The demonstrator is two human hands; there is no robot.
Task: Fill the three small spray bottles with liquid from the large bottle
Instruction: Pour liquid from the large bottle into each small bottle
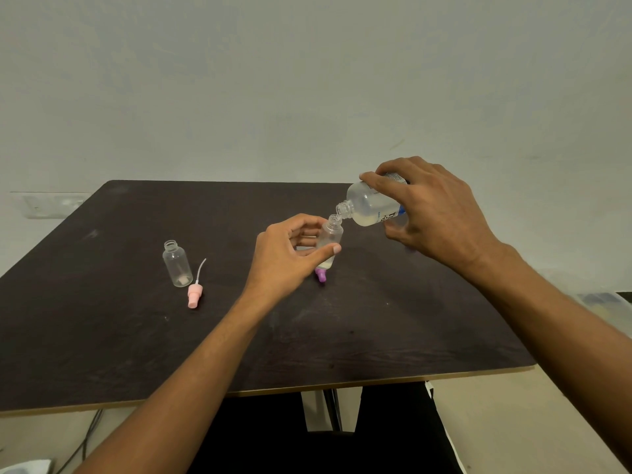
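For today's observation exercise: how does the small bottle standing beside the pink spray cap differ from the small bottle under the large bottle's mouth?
The lone bottle stands untouched; the held bottle is gripped by the left hand. The lone bottle looks empty; the held bottle has liquid at its bottom, and the right hand tips the large bottle at its neck. Both are clear, uncapped and roughly upright.
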